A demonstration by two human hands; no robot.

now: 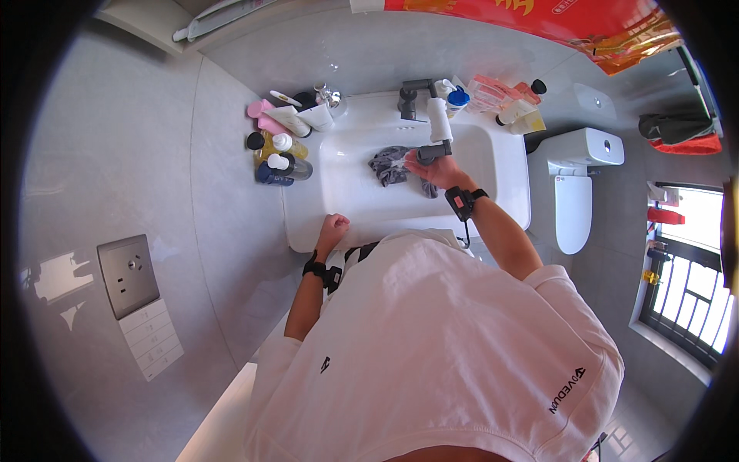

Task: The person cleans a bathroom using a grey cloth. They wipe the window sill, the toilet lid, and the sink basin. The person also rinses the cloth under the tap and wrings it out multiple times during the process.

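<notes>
My right hand is palm up with its fingers apart, beneath the dark outlet of a jointed faucet, which hides part of the palm. A wet grey cloth lies crumpled in the white washbasin, just left of my fingertips, and part of it shows below the hand. Water appears to run at the fingers. On the basin's front left rim rests my left hand, its fingers loosely curled and holding nothing I can see. Both wrists wear black strapped devices.
Bottles and tubes crowd the basin's left ledge. More toiletries and a blue-capped bottle stand at the back right. A white toilet is to the right. Overhead hangs a red package. A wall socket is at left.
</notes>
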